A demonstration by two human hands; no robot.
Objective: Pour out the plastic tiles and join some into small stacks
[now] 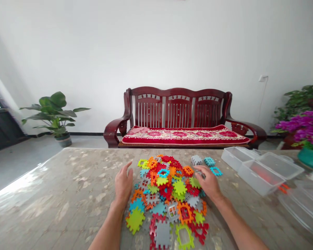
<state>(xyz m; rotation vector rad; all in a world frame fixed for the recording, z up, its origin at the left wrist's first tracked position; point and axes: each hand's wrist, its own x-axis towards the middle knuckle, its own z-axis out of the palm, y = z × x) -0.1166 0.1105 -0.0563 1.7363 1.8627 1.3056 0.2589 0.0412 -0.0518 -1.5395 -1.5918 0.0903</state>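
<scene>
Broadly, the table (67,194) was a mottled beige-and-grey slab with a glossy sheen, catching glare at its left side. A pile of tiles (169,194), notched plastic squares in red, orange, green, teal and grey, lay in the middle of the near half, between the two hands. The left hand (123,185) lay flat and open on the table, fingers together, touching the pile's left edge. The right hand (209,184) rested on the pile's right edge with its fingers bent down onto a tile; whether it pinched the piece could not be told. A grey tile (196,159) and a teal tile (209,161) sat just beyond the pile. Clear boxes (261,172) stood to the right. Behind the table a dark red bench (179,118) with a flowered cushion (185,135) stood against a white wall (156,45). A plant (54,114) stood on the floor at left, purple flowers (306,125) at right.
</scene>
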